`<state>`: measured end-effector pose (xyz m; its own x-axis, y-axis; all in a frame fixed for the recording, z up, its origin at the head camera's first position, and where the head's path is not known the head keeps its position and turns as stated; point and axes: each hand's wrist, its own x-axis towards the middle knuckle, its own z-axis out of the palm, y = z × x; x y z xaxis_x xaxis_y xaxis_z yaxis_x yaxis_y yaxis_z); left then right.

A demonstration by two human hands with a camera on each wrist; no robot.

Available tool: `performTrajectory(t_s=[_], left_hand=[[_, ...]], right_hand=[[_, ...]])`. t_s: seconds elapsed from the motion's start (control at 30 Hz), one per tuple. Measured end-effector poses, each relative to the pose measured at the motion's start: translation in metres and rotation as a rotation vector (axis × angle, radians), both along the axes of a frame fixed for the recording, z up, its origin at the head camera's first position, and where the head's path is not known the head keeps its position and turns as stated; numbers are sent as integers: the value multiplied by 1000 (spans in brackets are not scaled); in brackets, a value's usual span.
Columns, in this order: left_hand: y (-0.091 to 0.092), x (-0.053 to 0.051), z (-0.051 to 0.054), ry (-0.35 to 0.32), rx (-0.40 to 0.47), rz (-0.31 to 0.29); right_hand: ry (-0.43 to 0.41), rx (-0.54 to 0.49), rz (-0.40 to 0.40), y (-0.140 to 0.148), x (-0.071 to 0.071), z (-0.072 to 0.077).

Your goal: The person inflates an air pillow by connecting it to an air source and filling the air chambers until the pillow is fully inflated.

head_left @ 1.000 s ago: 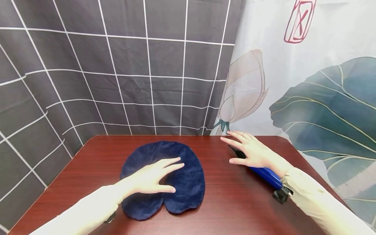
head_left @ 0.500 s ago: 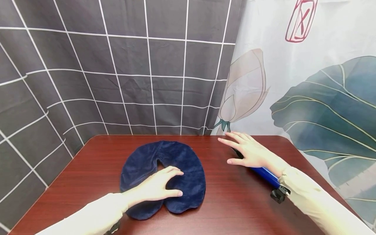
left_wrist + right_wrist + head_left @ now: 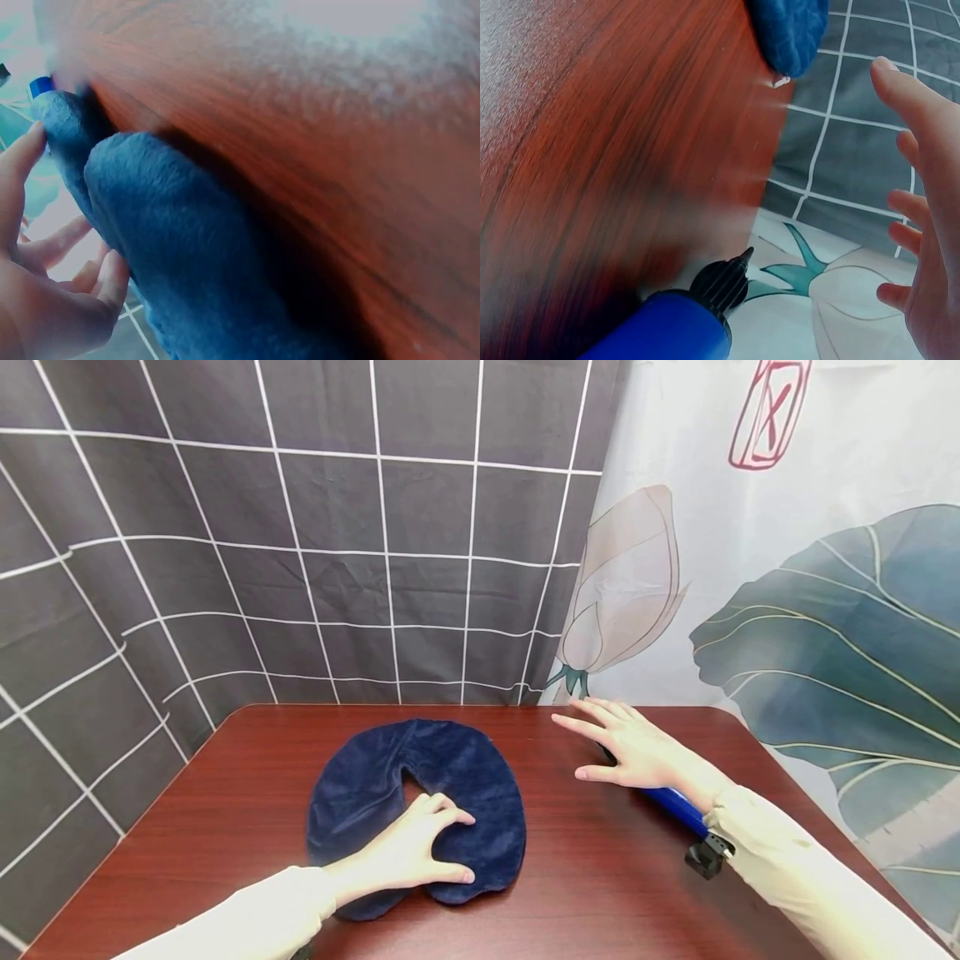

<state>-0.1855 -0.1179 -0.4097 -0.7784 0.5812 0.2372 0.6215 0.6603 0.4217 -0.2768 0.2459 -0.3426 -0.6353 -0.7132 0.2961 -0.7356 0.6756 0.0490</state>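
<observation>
A navy plush U-shaped neck pillow (image 3: 468,760) lies flat on the table, its gap facing the near edge. Over its middle and lower part is my left hand (image 3: 405,856), thumb and fingers spread apart and slightly bent, with nothing gripped. In the left wrist view the fingers are close beside the pillow (image 3: 180,225); whether they touch it I cannot tell. My right hand (image 3: 641,750), fingers spread, hovers above a blue cylinder with a black nozzle, which looks like a hand pump (image 3: 678,806). That hand and forearm partly hide it; the right wrist view shows the nozzle (image 3: 724,283) clearly.
The reddish-brown wooden table (image 3: 577,893) ends at a grey curtain (image 3: 322,527) with white grid lines and a white curtain (image 3: 705,543) with a flower and leaf print. A small white bit (image 3: 781,80) shows by the pillow's edge in the right wrist view.
My left hand has moved toward the near edge and slightly right over the pillow, its fingers bending more. The right hand has drifted slightly left. Pillow and pump have stayed put.
</observation>
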Motion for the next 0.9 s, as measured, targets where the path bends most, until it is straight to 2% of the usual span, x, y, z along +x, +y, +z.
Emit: performTrajectory(t_s=[0.2,0.37,0.53,0.67,0.9], left_hand=[[3,4,-1,-67,11,27],[6,5,-1,-57,-9,1],[2,3,-3,-47,-36,-69],[-5,-1,-5,-47,-35,-148],[-21,-8,-4,-43,-34,-285]], right_hand=[[4,-10,38,-7,-5,-3],[-33,-39,41,-17,-9,-5],[-44,-83,87,-29,-16,-11],[-44,-106,122,-36,-20,-18],[-82,-132,136,-43,-22,-23]])
